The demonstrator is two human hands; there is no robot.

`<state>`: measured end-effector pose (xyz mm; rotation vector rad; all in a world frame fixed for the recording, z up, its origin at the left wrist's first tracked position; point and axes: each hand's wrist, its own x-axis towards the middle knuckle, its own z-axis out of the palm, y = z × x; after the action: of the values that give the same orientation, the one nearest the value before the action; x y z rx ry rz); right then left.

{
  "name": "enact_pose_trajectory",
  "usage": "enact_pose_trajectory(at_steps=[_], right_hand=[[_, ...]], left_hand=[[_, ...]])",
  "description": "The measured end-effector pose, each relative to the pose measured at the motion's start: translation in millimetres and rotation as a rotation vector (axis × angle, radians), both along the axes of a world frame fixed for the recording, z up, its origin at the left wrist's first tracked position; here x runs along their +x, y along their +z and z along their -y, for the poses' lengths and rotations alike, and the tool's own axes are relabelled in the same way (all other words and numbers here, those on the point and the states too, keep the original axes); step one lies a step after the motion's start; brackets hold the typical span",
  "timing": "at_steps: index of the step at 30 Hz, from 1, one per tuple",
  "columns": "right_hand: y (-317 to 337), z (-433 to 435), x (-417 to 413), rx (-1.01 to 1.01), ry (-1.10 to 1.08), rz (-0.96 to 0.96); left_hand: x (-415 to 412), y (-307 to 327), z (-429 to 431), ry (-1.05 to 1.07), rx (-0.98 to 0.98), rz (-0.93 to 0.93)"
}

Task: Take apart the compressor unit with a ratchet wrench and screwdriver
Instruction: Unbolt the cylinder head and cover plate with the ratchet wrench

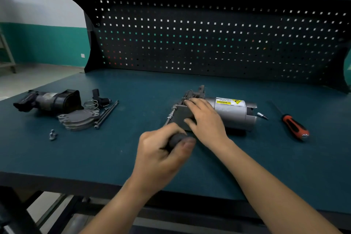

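Note:
The compressor unit (233, 112) lies on its side mid-bench, a silver cylinder with a yellow warning label and a grey metal block at its left end. My right hand (205, 118) lies over that block, fingers spread and pressing it down. My left hand (163, 150) grips the dark handle of the ratchet wrench (171, 117), whose thin shaft runs up to the block's left face. An orange-and-black screwdriver (293, 125) lies to the right of the unit.
Removed parts sit at the left: a black housing (49, 100), a stack of grey plates (79, 119), a wire spring (91, 104), long bolts (107, 114) and a small fitting (52, 135). A loose bit (262, 115) lies by the cylinder. A pegboard (209, 40) closes off the back.

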<state>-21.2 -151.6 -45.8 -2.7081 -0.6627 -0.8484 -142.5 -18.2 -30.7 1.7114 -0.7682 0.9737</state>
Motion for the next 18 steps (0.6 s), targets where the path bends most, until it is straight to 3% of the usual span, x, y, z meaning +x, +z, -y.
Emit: enact_pose_trajectory(at_steps=[8, 14, 18], right_hand=[[-0.8, -0.3, -2.7, 0.05, 0.003, -0.007], [27.0, 19.9, -8.3, -0.072, 0.059, -0.157], [65.4, 63.1, 3.3, -0.302, -0.221, -0.346]], left_hand=[[0.5, 0.6, 8.3, 0.067, -0.111, 0.026], [1.4, -0.4, 7.6, 0.08, -0.089, 0.046], [8.4, -5.1, 4.0, 0.151, -0.094, 0.057]])
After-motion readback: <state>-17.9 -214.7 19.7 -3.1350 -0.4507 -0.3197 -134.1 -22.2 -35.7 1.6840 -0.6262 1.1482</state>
